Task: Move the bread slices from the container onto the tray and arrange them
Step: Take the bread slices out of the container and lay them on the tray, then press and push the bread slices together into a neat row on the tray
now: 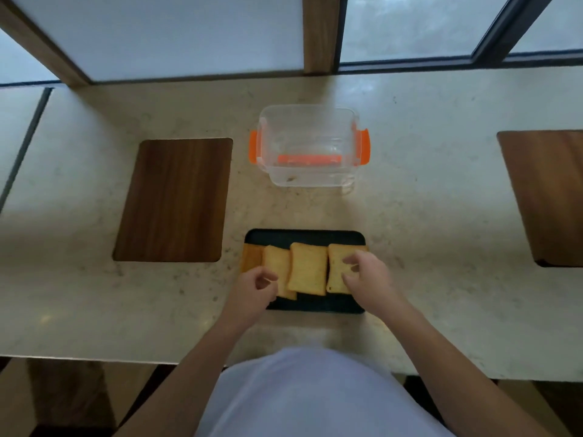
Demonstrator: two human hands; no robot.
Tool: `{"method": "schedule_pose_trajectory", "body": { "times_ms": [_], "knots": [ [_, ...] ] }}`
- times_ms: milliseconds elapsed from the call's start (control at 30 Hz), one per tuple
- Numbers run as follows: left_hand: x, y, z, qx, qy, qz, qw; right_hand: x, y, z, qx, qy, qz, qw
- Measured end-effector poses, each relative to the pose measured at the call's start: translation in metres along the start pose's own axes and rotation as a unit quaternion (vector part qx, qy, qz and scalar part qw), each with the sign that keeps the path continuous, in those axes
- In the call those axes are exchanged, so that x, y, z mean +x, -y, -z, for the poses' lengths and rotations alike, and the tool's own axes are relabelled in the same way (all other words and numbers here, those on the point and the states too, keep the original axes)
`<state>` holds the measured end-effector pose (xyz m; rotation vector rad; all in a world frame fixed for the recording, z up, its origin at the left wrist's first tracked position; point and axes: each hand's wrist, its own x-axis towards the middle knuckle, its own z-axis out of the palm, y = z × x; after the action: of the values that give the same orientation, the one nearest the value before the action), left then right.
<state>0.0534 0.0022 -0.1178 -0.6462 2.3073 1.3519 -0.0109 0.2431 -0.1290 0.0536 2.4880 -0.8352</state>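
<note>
A dark tray point(303, 236) lies on the pale stone counter in front of me. Several golden bread slices rest on it in an overlapping row: a left end slice point(251, 257), one beside it point(278, 263), a middle slice point(307, 268) and a right slice point(337, 263). My left hand point(252, 290) hovers over the left slices with fingers loosely curled and holds nothing. Over the right slice is my right hand point(367, 277), its fingertips spread at the slice's top. Behind the tray stands the clear plastic container point(310, 146) with orange clips; no bread is inside it.
A dark wooden board point(173, 200) is set into the counter to the left, another point(549, 193) at the far right. Window frames run along the back edge. The counter's front edge is close to my body.
</note>
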Motion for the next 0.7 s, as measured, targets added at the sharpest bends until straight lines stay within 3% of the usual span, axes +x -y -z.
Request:
{"method": "schedule_pose_trajectory", "body": {
  "times_ms": [167,267,333,433,700],
  "knots": [
    [-0.009,0.033,0.021,-0.020,-0.065,0.050,0.996,0.001,0.046,-0.023,-0.095,0.051,0.093,0.990],
    [-0.005,0.043,0.026,0.108,-0.120,-0.021,0.987,0.002,0.069,-0.034,-0.206,0.037,0.150,0.966],
    [0.003,0.045,0.030,0.236,-0.131,-0.099,0.958,0.004,0.080,-0.045,-0.260,0.031,0.172,0.950],
    [0.019,0.045,0.036,0.352,-0.083,-0.154,0.919,0.011,0.090,-0.062,-0.300,0.051,0.178,0.936],
    [0.056,0.042,0.045,0.515,0.044,-0.168,0.839,0.032,0.091,-0.088,-0.349,0.094,0.163,0.918]
  ]
}}
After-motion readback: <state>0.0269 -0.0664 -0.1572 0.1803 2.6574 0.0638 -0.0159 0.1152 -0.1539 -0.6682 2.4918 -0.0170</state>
